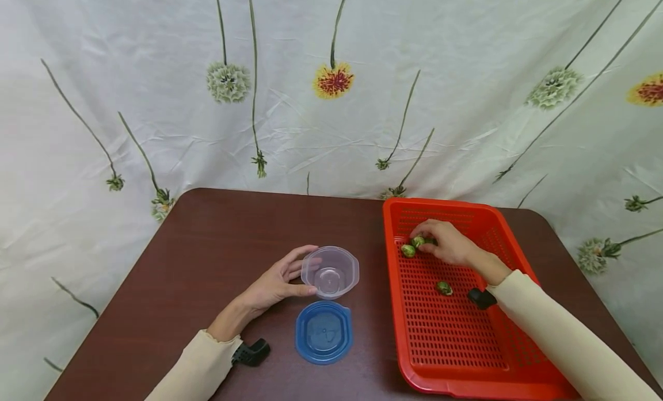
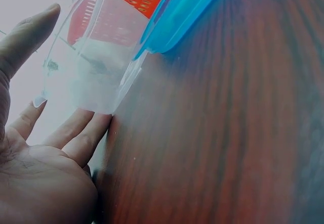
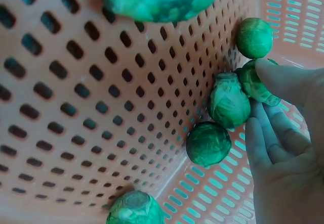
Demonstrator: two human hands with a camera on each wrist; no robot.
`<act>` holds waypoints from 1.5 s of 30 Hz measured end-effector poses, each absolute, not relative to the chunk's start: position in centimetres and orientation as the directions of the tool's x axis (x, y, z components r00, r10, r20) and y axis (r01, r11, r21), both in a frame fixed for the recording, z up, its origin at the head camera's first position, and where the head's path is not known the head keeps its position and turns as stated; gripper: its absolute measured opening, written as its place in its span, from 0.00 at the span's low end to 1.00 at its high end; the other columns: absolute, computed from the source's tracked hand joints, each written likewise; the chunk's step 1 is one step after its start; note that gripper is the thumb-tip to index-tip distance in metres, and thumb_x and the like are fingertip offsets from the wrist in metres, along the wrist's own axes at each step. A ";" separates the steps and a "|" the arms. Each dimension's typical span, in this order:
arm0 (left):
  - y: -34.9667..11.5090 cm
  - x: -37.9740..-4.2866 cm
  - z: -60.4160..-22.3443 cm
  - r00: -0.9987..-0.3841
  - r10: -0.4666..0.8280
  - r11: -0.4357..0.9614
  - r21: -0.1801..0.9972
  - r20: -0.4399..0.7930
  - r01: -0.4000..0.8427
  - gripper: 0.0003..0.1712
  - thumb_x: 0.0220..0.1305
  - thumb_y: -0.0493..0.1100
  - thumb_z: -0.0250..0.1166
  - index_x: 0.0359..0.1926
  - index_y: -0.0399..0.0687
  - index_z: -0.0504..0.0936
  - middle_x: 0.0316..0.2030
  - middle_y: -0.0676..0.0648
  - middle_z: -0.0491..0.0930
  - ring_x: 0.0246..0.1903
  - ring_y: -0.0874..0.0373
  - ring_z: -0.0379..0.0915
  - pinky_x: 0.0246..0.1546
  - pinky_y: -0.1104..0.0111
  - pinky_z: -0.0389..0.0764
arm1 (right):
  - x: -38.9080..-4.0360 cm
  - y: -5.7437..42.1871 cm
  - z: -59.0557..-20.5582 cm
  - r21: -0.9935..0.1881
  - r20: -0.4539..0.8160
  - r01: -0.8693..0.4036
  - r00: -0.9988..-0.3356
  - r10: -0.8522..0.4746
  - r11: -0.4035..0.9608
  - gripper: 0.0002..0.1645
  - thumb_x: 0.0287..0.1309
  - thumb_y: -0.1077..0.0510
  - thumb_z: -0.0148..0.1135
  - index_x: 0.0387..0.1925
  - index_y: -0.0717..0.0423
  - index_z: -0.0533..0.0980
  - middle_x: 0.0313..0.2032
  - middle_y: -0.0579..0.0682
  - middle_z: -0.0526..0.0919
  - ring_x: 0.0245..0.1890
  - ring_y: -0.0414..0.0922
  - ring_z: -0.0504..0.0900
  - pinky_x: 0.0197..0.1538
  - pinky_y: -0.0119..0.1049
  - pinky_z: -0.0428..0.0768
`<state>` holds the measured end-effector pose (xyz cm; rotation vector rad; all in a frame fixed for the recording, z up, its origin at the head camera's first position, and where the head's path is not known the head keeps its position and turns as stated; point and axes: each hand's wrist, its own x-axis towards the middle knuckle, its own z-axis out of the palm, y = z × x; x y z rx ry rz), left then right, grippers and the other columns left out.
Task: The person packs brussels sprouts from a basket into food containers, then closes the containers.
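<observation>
Sprouts (image 1: 408,251), small and green, lie in the red basket (image 1: 456,338) on the right of the table (image 1: 233,228). Most are bunched in its far left part, and one sits alone nearer. The right hand (image 1: 448,244) reaches in and pinches one sprout (image 3: 253,85) with its thumb and fingers. Other sprouts sit right up against that one, and the hand hides part of the bunch. The left hand (image 1: 273,283) is loose, not clenched, with long fingers touching the left side of the clear bowl (image 1: 342,264). The basket's left wall stands between the bowl and the sprouts. A blue lid (image 1: 323,332) lies flat on the near side of the bowl; I cannot tell if they touch. A black strap (image 1: 251,352) sits by the left sleeve (image 1: 202,363). Past the table's far edge hangs a white cloth (image 1: 295,21) with flowers.
</observation>
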<state>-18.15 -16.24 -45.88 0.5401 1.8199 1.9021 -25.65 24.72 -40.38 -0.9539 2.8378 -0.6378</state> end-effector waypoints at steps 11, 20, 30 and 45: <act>-16.1 -17.8 -46.2 -0.820 0.572 -0.022 0.998 -0.028 -0.050 0.51 0.58 0.38 0.75 0.76 0.53 0.57 0.73 0.37 0.64 0.74 0.41 0.56 0.55 0.70 0.77 | -25.6 24.5 -40.6 -0.368 0.025 -0.554 -0.808 -0.588 0.747 0.16 0.59 0.65 0.70 0.49 0.60 0.81 0.47 0.54 0.84 0.41 0.48 0.79 0.46 0.47 0.78; -16.3 -17.7 -46.0 -0.824 0.566 -0.033 0.998 -0.028 -0.057 0.50 0.58 0.36 0.75 0.76 0.53 0.57 0.72 0.37 0.64 0.74 0.42 0.56 0.55 0.70 0.77 | -25.6 24.5 -40.2 -0.382 0.020 -0.531 -0.823 -0.567 0.757 0.17 0.59 0.64 0.70 0.50 0.60 0.81 0.44 0.53 0.84 0.41 0.48 0.79 0.45 0.46 0.79; -16.3 -17.5 -46.1 -0.826 0.562 -0.023 0.999 -0.028 -0.049 0.50 0.59 0.36 0.74 0.77 0.54 0.56 0.73 0.36 0.63 0.74 0.41 0.55 0.54 0.70 0.78 | -25.3 24.5 -39.2 -0.429 0.045 -0.522 -0.828 -0.560 0.738 0.18 0.60 0.64 0.69 0.52 0.61 0.80 0.46 0.55 0.85 0.43 0.51 0.84 0.49 0.52 0.82; -16.4 -17.4 -46.2 -0.825 0.565 -0.001 0.999 -0.038 -0.047 0.50 0.59 0.38 0.74 0.76 0.56 0.57 0.73 0.39 0.63 0.75 0.42 0.56 0.56 0.70 0.77 | -24.3 23.2 -36.4 -0.506 0.138 -0.551 -0.812 -0.568 0.664 0.20 0.59 0.66 0.70 0.53 0.60 0.80 0.50 0.53 0.85 0.45 0.50 0.84 0.50 0.51 0.82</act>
